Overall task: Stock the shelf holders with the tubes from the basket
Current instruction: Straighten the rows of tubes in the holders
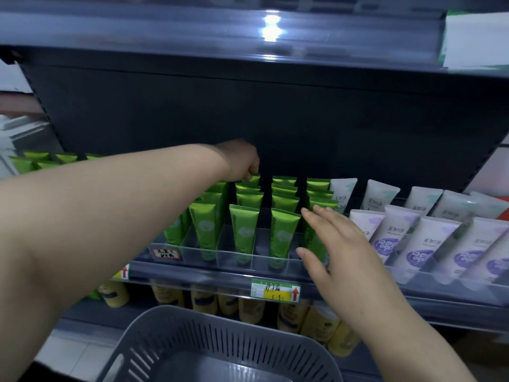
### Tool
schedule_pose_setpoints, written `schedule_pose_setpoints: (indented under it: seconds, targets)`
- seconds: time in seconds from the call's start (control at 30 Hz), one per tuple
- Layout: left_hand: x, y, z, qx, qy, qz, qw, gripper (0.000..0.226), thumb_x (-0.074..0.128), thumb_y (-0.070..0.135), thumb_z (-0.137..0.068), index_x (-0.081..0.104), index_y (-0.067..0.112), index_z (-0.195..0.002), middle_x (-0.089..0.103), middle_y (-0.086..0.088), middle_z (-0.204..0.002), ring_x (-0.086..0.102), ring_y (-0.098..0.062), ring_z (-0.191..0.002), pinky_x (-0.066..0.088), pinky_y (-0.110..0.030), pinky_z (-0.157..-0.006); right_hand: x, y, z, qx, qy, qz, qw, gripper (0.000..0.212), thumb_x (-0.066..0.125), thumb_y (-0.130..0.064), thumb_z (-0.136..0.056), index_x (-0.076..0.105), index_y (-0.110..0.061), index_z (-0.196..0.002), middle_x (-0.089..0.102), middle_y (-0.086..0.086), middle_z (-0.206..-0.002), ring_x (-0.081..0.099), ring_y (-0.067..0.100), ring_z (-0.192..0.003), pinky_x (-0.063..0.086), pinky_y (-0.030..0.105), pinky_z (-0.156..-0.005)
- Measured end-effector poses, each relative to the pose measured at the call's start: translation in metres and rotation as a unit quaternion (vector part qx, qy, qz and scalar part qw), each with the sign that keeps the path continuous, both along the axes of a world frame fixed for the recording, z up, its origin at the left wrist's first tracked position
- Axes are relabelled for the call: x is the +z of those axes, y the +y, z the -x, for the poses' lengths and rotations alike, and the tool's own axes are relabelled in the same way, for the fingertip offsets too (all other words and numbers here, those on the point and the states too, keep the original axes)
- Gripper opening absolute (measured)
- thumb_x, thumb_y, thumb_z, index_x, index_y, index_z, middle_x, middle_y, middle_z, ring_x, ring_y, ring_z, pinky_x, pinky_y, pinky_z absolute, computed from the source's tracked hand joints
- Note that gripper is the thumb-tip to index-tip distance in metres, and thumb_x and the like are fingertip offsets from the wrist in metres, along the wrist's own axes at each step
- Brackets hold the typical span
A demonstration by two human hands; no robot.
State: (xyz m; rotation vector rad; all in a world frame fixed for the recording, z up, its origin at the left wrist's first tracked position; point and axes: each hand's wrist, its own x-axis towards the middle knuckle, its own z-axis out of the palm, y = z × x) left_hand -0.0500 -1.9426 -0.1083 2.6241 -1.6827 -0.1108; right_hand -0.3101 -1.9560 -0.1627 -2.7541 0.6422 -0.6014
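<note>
Green tubes (244,232) stand upright in rows inside clear plastic shelf holders (237,255) on the middle shelf. My left hand (239,160) reaches to the back of the second row, its fingers curled down onto the top of a rear green tube (254,178). My right hand (334,244) hovers open, fingers straight, in front of the rightmost green row. The grey slotted basket (220,343) sits below at the bottom; no tubes show in the part I can see.
White and purple tubes (418,244) fill holders to the right. Yellow bottles (248,304) line the shelf below. A price tag (275,290) hangs on the shelf rail. More green tubes (38,161) stand far left. The upper shelf edge (248,34) overhangs.
</note>
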Motion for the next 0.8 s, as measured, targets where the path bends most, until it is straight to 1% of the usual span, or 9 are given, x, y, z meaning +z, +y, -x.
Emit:
schedule_pose_setpoints:
  seconds: [0.07,0.2,0.37,0.5,0.63,0.8]
  targets:
    - [-0.002,-0.0014,0.0003,0.007,0.012,0.018,1.0,0.024,0.055,0.009,-0.091,0.064,0.014,-0.113,0.066,-0.002,-0.109,0.056,-0.012,-0.083,0.039,-0.021,-0.069,-0.0007,0.0003,-0.0007,0.001,0.002,0.002,1.0,0.059,0.046,-0.039,-0.094,0.019,-0.036,-0.146,0.017,-0.018,-0.153,0.007,0.001,-0.142,0.002,0.015,-0.11]
    - [0.0,-0.003,-0.0005,0.011,0.018,0.044,0.999,0.02,0.058,0.01,-0.09,0.067,0.014,-0.107,0.068,0.001,-0.101,0.054,-0.008,-0.079,0.04,-0.02,-0.072,-0.002,0.0012,-0.003,0.01,0.01,0.005,1.0,0.059,0.045,-0.039,-0.094,0.019,-0.036,-0.147,0.017,-0.017,-0.153,0.006,0.002,-0.142,0.002,0.015,-0.11]
    - [0.0005,0.0001,-0.0016,-0.004,0.029,0.015,0.999,0.021,0.065,0.018,-0.087,0.068,0.015,-0.107,0.063,0.003,-0.106,0.054,-0.01,-0.091,0.043,-0.025,-0.084,-0.0029,0.0017,-0.0026,0.01,0.007,0.003,1.0,0.059,0.047,-0.038,-0.094,0.02,-0.036,-0.146,0.019,-0.017,-0.153,0.007,0.002,-0.142,0.002,0.015,-0.11]
    - [0.0024,0.0008,-0.0017,0.001,0.044,0.014,0.999,0.025,0.066,0.022,-0.085,0.067,0.017,-0.11,0.059,0.005,-0.101,0.051,-0.01,-0.091,0.04,-0.024,-0.081,-0.0028,0.0021,-0.0032,0.009,0.002,0.005,1.0,0.059,0.048,-0.037,-0.094,0.021,-0.036,-0.146,0.02,-0.017,-0.153,0.008,0.002,-0.142,0.003,0.016,-0.111]
    - [0.0006,0.0006,-0.0028,0.007,0.046,0.021,0.999,0.025,0.064,0.017,-0.088,0.066,0.017,-0.112,0.063,0.004,-0.107,0.051,-0.009,-0.09,0.04,-0.024,-0.081,-0.0026,0.0024,-0.0031,0.011,0.002,0.008,1.0,0.059,0.048,-0.037,-0.094,0.022,-0.035,-0.146,0.02,-0.016,-0.153,0.008,0.002,-0.142,0.003,0.017,-0.111]
    - [-0.0019,0.0007,-0.0045,0.019,0.061,0.046,0.997,0.024,0.059,0.009,-0.089,0.067,0.017,-0.11,0.069,0.001,-0.102,0.058,-0.009,-0.088,0.043,-0.023,-0.083,-0.0022,0.0022,-0.0028,0.011,0.002,0.011,1.0,0.059,0.048,-0.037,-0.094,0.022,-0.036,-0.146,0.02,-0.016,-0.152,0.009,0.003,-0.142,0.003,0.016,-0.111]
